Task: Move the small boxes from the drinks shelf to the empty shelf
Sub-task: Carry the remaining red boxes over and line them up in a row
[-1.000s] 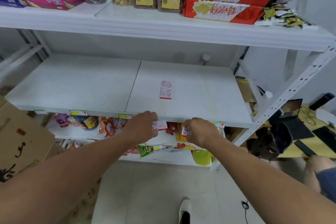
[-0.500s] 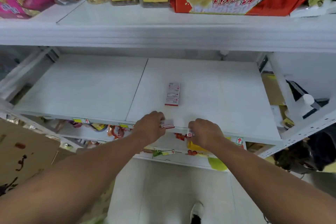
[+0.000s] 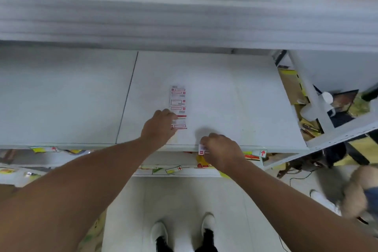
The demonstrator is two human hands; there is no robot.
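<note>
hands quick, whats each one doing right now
Left hand: holds a small box, setting it on the shelf.
Right hand: holds another small box at the shelf's front edge.

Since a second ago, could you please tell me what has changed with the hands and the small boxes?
The left hand moved forward from the shelf's front edge and now sets its small box down on the white shelf, just in front of the box already lying there. The right hand rose slightly, still gripping its own small box at the edge. The lying box has not moved.
</note>
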